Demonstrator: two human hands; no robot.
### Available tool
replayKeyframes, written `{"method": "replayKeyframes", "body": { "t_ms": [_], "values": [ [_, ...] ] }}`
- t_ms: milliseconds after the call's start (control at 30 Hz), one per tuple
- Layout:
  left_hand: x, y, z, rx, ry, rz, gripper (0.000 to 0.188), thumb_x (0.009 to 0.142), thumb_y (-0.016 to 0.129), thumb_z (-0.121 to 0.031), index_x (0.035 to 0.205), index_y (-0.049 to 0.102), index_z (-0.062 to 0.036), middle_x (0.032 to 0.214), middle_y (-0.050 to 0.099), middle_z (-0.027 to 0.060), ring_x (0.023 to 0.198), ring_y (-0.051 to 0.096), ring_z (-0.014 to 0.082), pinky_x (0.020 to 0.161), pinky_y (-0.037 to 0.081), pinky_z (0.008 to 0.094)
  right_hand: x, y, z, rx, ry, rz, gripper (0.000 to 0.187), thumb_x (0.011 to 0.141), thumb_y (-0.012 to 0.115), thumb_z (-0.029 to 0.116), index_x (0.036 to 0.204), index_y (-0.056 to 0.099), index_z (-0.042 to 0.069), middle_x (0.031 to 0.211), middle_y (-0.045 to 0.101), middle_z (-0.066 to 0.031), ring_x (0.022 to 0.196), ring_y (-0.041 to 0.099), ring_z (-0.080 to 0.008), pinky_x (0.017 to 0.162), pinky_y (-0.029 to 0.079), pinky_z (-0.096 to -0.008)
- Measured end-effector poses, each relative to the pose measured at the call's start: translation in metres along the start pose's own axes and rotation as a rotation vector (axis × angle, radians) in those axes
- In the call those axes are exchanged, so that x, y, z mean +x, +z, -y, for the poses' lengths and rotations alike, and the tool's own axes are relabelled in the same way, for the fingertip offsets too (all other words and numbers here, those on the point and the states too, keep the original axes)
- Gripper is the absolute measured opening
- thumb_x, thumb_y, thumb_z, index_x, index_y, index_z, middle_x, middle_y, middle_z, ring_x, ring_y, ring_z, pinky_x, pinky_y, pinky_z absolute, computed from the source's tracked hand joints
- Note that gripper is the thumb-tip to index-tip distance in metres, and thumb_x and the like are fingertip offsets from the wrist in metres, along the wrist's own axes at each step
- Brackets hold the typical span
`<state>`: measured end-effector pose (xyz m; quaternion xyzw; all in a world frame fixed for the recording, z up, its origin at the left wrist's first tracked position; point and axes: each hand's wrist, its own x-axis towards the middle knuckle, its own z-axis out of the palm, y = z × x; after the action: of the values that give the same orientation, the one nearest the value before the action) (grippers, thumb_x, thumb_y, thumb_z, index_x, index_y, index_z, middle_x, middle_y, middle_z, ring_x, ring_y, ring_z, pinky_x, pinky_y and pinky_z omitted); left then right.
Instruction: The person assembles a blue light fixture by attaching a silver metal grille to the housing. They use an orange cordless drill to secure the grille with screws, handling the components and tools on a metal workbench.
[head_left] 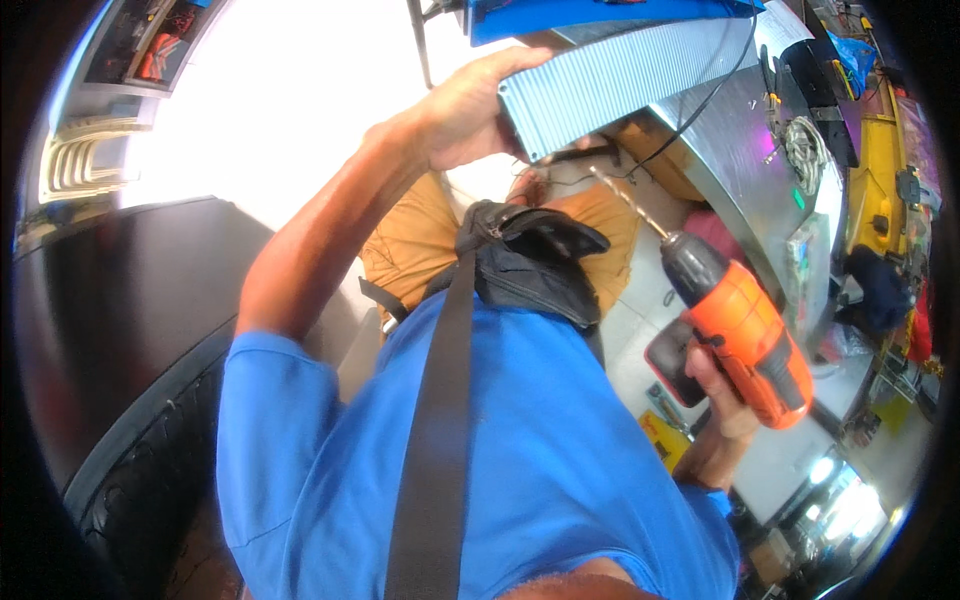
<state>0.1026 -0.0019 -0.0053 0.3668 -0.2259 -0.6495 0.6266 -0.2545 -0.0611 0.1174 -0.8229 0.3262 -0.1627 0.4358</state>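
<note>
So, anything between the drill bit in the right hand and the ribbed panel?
Nothing visible stands between the drill bit and the ribbed panel in the left hand. A black cable runs right of the bit's tip, off that line; depth unclear.

The ribbed bar (620, 85) looks like metal — fine ridges across its face, a soft sheen. The drill (750, 335) is smooth plastic, glossy orange against matt black, and its bit (627, 201) is bright, twisted metal. The bench (730, 150) is smooth metal; toward its far edge lies white paper (783, 32). Shirt (540, 420) and trousers (408, 240) are matt cloth, the strap (432, 430) flat webbing — dull and dark.
</note>
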Motion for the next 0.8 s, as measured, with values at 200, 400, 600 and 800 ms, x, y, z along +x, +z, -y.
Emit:
{"method": "replayKeyframes", "body": {
  "t_ms": [200, 400, 600, 800],
  "values": [
    [-0.003, -0.009, 0.006, -0.157, -0.031, -0.028, 0.055, 0.11, 0.033, -0.051, 0.135, 0.051, -0.0064, 0.125, 0.067, 0.0215, 0.107, 0.071, 0.0327, 0.073, 0.058, 0.0387, -0.005, 0.005, -0.015, 0.076, 0.022, -0.075, 0.039, 0.086, 0.079, 0.014, 0.117, 0.067, -0.007, 0.082, 0.067, -0.0063, 0.065, 0.06, -0.0121, 0.06, 0.048, -0.0268],
    [-0.041, 0.005, 0.027, -0.018, 0.015, -0.229, 0.046, 0.108, 0.05, -0.042, 0.125, 0.056, 0.0009, 0.107, 0.068, 0.0166, 0.088, 0.069, 0.0229, 0.072, 0.056, 0.0304, 0.0, 0.004, -0.009, 0.339, 0.15, -0.152, 0.039, 0.085, 0.078, 0.009, 0.12, 0.067, -0.005, 0.093, 0.07, -0.0091, 0.068, 0.061, -0.0129, 0.063, 0.05, -0.0286],
    [-0.059, 0.01, 0.056, 0.247, 0.027, -0.368, 0.027, 0.101, 0.066, -0.024, 0.11, 0.061, 0.0011, 0.091, 0.065, 0.0074, 0.079, 0.065, 0.0168, 0.072, 0.054, 0.0296, -0.009, 0.009, -0.026, 0.45, 0.204, -0.302, 0.038, 0.084, 0.076, 0.002, 0.121, 0.068, -0.003, 0.102, 0.073, -0.0108, 0.07, 0.062, -0.0101, 0.065, 0.053, -0.0269],
    [-0.059, 0.014, 0.049, 0.22, 0.162, -0.357, 0.03, 0.104, 0.061, -0.021, 0.108, 0.065, 0.0086, 0.095, 0.07, 0.0131, 0.079, 0.067, 0.0181, 0.077, 0.054, 0.0293, -0.011, -0.024, -0.044, -0.255, -0.019, -0.419, 0.045, 0.084, 0.076, 0.0, 0.128, 0.065, -0.003, 0.113, 0.071, -0.0118, 0.09, 0.068, -0.0183, 0.084, 0.054, -0.0311]
  ]
}}
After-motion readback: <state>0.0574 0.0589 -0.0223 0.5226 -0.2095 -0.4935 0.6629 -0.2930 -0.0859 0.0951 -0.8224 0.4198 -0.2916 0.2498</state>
